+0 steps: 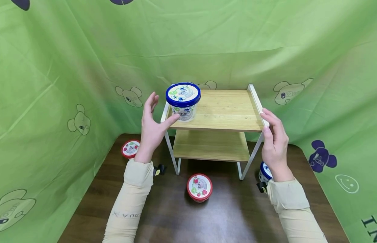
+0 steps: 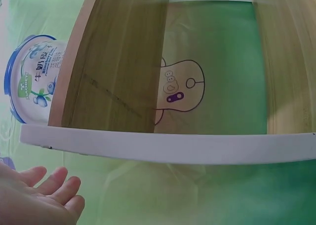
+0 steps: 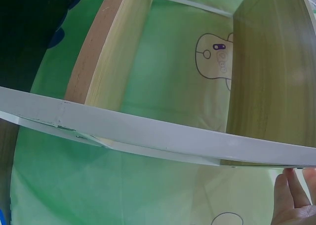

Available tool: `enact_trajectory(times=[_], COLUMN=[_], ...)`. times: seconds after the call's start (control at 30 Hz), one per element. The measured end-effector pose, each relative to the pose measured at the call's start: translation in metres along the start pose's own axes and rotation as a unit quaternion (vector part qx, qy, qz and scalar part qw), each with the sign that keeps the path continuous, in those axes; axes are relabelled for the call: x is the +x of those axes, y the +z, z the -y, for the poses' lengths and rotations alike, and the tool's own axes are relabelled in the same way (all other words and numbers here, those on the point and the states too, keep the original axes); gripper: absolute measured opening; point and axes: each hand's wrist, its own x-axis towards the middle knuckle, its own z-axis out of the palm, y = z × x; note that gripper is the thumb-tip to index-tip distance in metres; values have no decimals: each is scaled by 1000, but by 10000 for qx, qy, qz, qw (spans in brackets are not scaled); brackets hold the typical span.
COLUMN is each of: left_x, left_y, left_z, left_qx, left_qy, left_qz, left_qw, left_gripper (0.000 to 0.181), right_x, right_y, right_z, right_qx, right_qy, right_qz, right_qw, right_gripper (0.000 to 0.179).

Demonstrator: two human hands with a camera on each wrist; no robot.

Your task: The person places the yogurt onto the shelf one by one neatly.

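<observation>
A lidded tub with a blue lid and clear printed sides (image 1: 183, 101) stands on the front left of the shelf's wooden top (image 1: 228, 111). My left hand (image 1: 153, 126) is beside it with thumb and fingers spread, the thumb overlapping the tub's lower side in the head view. In the left wrist view, the relaxed fingers (image 2: 59, 188) show outside the shelf's white side bar (image 2: 168, 145). Over at the opposite side, my right hand (image 1: 276, 143) touches the front end of the white right rail (image 1: 259, 103), its fingers fairly straight against the outside.
Below the top is a lower wooden shelf (image 1: 211, 145). A red-lidded tub (image 1: 200, 187) stands on the dark table (image 1: 225, 216) before the rack. Another red-lidded tub (image 1: 130, 148) is at left, and a blue-lidded one (image 1: 265, 172) sits by the right wrist. Green printed cloth (image 1: 225, 40) surrounds the table.
</observation>
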Motion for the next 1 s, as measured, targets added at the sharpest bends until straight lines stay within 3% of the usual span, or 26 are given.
enact_trajectory(times=[0.37, 1.0], left_x=[-9, -33], left_y=[-7, -13], left_z=[8, 40], left_qx=[-12, -109], left_qy=[-165, -561], left_qz=[-54, -238], left_qw=[9998, 9981], left_gripper=[96, 83], right_x=[0, -1], right_y=[0, 0], right_z=[-1, 0], right_qx=[6, 8], right_qy=[24, 9], right_qz=[-12, -40], right_qw=[10000, 10000], right_gripper=[33, 32])
